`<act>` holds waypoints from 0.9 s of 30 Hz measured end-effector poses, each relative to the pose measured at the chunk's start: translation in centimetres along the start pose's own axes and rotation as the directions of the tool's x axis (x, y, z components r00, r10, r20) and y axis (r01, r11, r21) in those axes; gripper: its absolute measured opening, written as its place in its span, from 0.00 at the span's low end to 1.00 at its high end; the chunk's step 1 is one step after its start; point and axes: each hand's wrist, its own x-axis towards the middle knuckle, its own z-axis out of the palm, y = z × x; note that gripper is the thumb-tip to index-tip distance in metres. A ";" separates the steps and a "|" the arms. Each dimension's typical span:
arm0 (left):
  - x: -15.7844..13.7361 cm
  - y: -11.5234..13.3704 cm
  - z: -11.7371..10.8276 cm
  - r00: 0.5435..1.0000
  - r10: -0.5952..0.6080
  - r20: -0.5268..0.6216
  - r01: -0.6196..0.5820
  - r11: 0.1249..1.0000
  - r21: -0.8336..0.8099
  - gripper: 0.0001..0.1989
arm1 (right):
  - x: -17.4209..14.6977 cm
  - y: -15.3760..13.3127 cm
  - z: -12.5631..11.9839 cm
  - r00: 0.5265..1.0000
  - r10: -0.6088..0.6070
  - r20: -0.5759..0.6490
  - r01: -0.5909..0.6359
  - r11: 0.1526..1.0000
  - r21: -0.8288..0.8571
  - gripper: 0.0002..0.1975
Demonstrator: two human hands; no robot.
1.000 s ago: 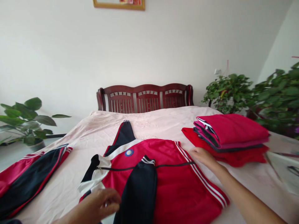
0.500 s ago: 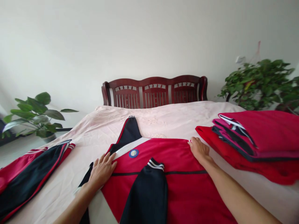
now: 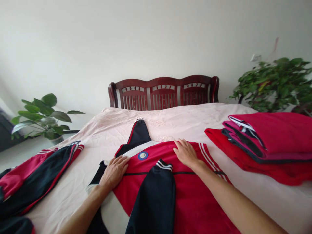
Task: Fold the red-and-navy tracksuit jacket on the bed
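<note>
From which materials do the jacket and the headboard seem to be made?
Jacket: likely knitted synthetic fabric, smooth and mostly matt, lying softly and flat; the exact fibre is unclear. Headboard: probably wood, dark red-brown, apparently varnished, given its slight sheen and slatted panels.

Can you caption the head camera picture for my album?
Left hand and right hand touch a red jacket spread on a bed, beside folded clothes.

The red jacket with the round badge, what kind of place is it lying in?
Most likely a bedroom. The jacket lies on what looks like a wide bed with a pale pink cover, a dark wooden headboard stands at the far end, and a leafy plant is on the left.
</note>
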 end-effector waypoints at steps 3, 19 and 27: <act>-0.8 -0.6 -0.2 0.997 0.080 0.016 -0.080 0.996 -0.034 0.23 | -0.8 0.4 2.2 0.992 -0.012 0.128 0.013 1.000 -0.006 0.32; -0.1 0.3 -3.9 0.925 -0.365 0.107 0.368 0.930 -0.011 0.20 | -2.1 1.7 2.4 0.988 0.152 0.014 -0.148 0.977 -0.155 0.28; 9.8 -3.9 -3.4 0.773 -0.606 0.190 0.634 0.752 -0.180 0.20 | -1.9 2.4 3.5 0.988 0.078 -0.135 -0.098 0.985 -0.144 0.24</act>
